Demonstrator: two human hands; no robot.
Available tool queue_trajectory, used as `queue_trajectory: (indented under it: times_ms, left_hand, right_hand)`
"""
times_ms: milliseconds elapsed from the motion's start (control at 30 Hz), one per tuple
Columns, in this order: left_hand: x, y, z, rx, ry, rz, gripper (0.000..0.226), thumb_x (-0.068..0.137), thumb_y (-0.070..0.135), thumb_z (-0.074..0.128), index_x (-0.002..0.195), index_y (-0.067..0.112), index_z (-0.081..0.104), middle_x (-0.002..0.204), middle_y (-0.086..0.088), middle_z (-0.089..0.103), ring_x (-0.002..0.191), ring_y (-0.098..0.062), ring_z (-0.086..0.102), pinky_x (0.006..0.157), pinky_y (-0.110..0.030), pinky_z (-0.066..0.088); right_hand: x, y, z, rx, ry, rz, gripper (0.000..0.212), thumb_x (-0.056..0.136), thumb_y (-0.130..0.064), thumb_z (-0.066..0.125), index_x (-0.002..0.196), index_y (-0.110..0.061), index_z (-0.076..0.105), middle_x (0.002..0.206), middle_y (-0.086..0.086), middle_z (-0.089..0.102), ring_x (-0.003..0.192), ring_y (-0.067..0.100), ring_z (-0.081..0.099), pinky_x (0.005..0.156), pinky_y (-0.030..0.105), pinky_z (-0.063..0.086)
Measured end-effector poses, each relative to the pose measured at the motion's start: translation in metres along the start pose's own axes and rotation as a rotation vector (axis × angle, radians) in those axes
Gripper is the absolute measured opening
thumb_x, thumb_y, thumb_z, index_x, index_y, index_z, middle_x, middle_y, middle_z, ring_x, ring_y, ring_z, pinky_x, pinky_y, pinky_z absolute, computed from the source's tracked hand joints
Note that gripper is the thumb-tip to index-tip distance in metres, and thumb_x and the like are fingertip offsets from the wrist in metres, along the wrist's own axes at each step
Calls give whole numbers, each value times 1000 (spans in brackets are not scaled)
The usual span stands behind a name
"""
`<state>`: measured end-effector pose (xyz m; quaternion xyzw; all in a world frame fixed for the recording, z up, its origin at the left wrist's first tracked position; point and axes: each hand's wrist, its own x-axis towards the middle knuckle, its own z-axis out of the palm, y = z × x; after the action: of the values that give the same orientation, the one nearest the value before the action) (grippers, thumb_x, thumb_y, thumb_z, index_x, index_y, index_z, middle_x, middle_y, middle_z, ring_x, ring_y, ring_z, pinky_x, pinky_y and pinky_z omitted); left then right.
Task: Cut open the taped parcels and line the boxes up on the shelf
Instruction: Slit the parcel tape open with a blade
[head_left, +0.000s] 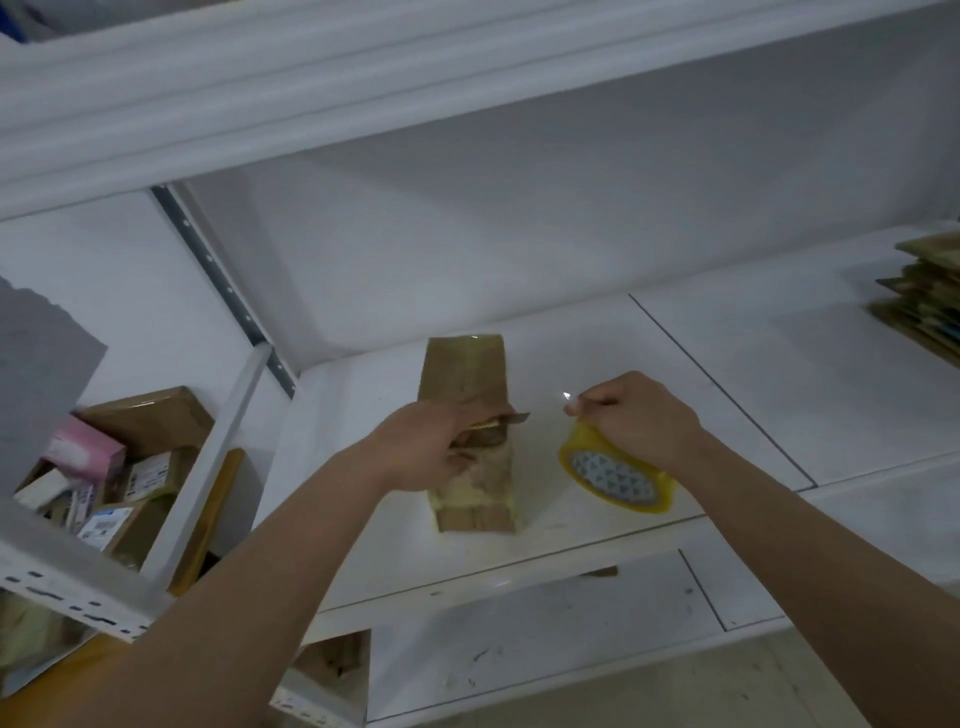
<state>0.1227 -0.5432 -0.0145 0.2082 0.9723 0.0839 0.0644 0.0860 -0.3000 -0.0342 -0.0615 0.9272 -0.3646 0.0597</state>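
Note:
A narrow brown taped parcel lies lengthwise on the white shelf, its near end wrapped in yellowish tape. My left hand grips the parcel's middle, its fingers curled over a torn flap. To the right, my right hand holds a roll of yellowish clear tape that rests tilted on the shelf, and its fingertips pinch something small and shiny, perhaps the tape's end.
A stack of flat brown cardboard sits at the shelf's far right. In the bay to the left, an open carton holds several small boxes. An upper shelf overhangs. A lower shelf shows scuff marks.

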Motion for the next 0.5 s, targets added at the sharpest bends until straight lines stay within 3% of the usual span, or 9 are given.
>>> queue_trajectory:
  times_ms: [67, 133, 200, 233, 300, 333, 400, 500]
  left_hand:
    - [-7, -12, 1, -1, -3, -19, 74, 88, 17, 65, 149, 36, 30, 126, -1, 61, 105, -21, 59, 88, -35, 49]
    - [-11, -16, 3, -169, 50, -50, 77, 83, 19, 70, 147, 40, 31, 118, 1, 63, 99, -18, 60, 87, -32, 51]
    - [-11, -13, 4, -443, 230, -125, 68, 80, 24, 76, 137, 42, 43, 115, 5, 64, 99, -15, 63, 86, -27, 53]
    - [-9, -11, 5, -549, 368, -180, 54, 81, 29, 77, 128, 37, 53, 110, 1, 67, 96, -18, 65, 85, -31, 54]
    - [-6, -2, 5, -686, 596, -324, 28, 82, 45, 73, 104, 29, 67, 92, -5, 72, 85, -22, 68, 79, -39, 57]
    - [-3, 4, 5, -745, 631, -366, 33, 78, 58, 70, 94, 29, 69, 86, -2, 72, 82, -18, 69, 77, -39, 57]
    - [2, 16, 4, -808, 556, -365, 56, 65, 80, 60, 86, 29, 67, 81, 7, 72, 79, -8, 68, 76, -32, 57]
    - [12, 34, 2, -729, 445, -270, 68, 65, 87, 55, 70, 20, 62, 65, 10, 66, 61, -3, 63, 63, -23, 53]
  right_hand:
    - [0, -11, 2, 21, -31, -43, 34, 88, -55, 60, 87, -26, 76, 86, -3, 72, 82, 12, 66, 71, 27, 47]
    - [0, -21, 3, 33, -60, -92, 41, 89, -55, 60, 95, -16, 75, 93, 8, 72, 87, 22, 68, 81, 34, 52]
    - [-2, -30, 2, 42, -71, -122, 46, 90, -53, 59, 100, -11, 72, 99, 14, 71, 90, 25, 68, 87, 41, 53]
    - [-4, -32, 1, 49, -73, -128, 44, 91, -53, 59, 99, -13, 73, 99, 12, 72, 90, 24, 68, 90, 43, 53]
    - [-6, -37, -2, 63, -78, -135, 33, 91, -52, 59, 97, -25, 78, 101, -1, 74, 93, 17, 67, 93, 44, 52]
    - [-8, -40, -3, 71, -85, -141, 28, 92, -51, 59, 99, -32, 78, 105, -6, 74, 97, 15, 66, 94, 43, 51]
    - [-10, -46, -5, 82, -101, -156, 23, 93, -51, 57, 103, -40, 75, 107, -9, 73, 100, 15, 66, 95, 43, 51]
    - [-13, -54, -6, 90, -117, -163, 20, 94, -48, 56, 100, -41, 75, 88, -5, 74, 87, 18, 68, 89, 45, 54]
